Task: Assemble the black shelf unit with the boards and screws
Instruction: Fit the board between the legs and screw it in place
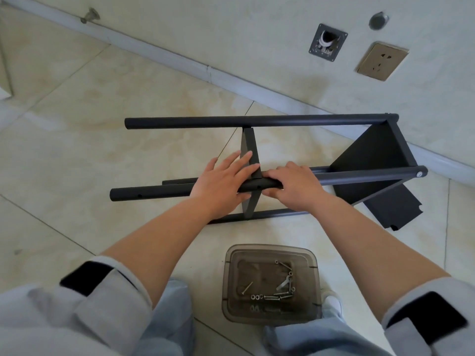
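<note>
The shelf unit (270, 170) lies on its side across the middle of the frame, on glossy cream floor tiles (102, 124) with faint marbling. It is matte black: round metal tubes run left to right, and flat boards sit crosswise between them. The top tube (231, 122) spans from left of centre to the right end board (370, 160), a broad flat panel standing on edge at centre right. A narrow middle board (249, 150) stands on edge between the top tube and the near tube (154, 192). A loose board (395, 209) with notched corners lies flat on the floor at lower right of the unit, partly under it.

The left hand (221, 181) rests on the near tube, its fingers straight and spread, the fingertips lying against the middle board. The right hand (295, 183) is just beside it on the same tube, fingers curled over the top and thumb below, grasping the tube. A silver screw head (419, 174) shows at the tube's right end.

At bottom centre, between the knees, sits a smoky translucent plastic tub (272, 283), rounded-square, holding loose silver screws (272, 297), washers and a small key. Grey sleeves with black cuffs fill the bottom corners. On the pale wall at upper right are a beige socket (381, 61) and a dark metal plate (327, 42).
</note>
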